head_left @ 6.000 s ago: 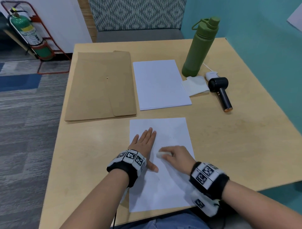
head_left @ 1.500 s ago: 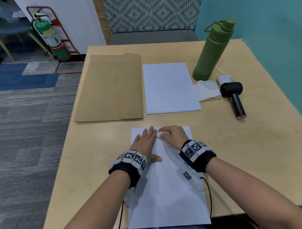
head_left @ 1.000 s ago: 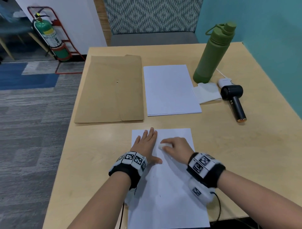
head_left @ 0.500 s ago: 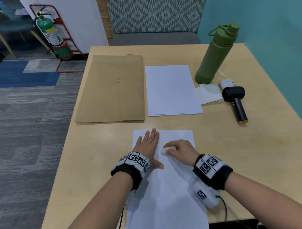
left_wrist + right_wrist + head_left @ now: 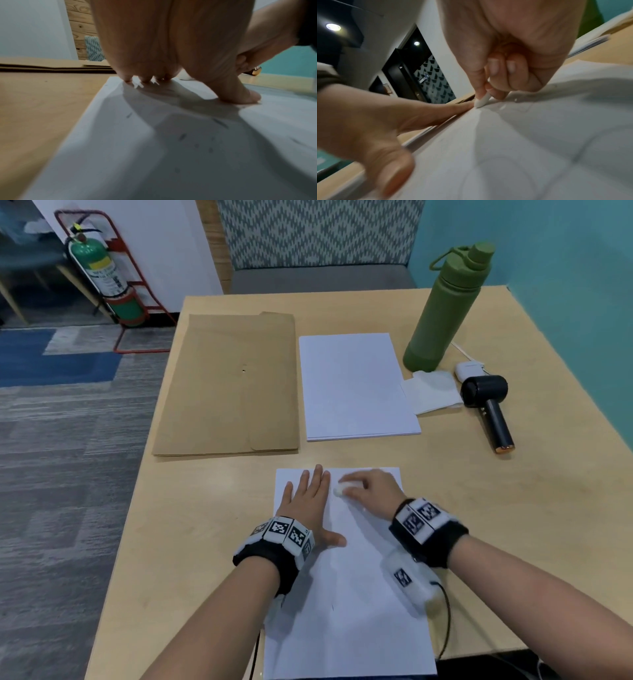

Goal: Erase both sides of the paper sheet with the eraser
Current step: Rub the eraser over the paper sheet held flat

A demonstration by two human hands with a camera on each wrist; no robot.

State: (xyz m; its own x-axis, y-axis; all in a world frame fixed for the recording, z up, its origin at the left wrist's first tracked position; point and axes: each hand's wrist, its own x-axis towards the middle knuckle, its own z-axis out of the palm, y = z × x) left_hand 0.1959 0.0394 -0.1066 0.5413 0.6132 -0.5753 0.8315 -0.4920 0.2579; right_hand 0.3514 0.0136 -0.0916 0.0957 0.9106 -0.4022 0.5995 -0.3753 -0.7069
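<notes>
the right hand (image 5: 371, 491) pinches a small white rubber eraser (image 5: 481, 101) between thumb and fingertips, the other fingers curled in behind it, and the eraser's tip meets the white paper sheet (image 5: 346, 604) near its far edge. the left hand (image 5: 310, 501) lies flat on the same sheet, fingers straight and spread, holding nothing, at about nine o'clock from the eraser with its fingertips just beside it. in the wrist views faint pencil lines and dark crumbs show on the sheet. the sheet lies at the near edge of the light wooden table (image 5: 191, 525), its long side running from six to twelve o'clock.

to do this step well, i judge the strokes should be short and run away from the pressing hand, so the thin sheet stays taut and does not buckle or tear; the flat hand wants to stay close to the eraser. the underside looks not yet done.

at twelve o'clock lies a stack of white paper (image 5: 356, 386), at eleven a brown paper envelope (image 5: 229, 385), at one a tall green metal bottle (image 5: 445, 309).
</notes>
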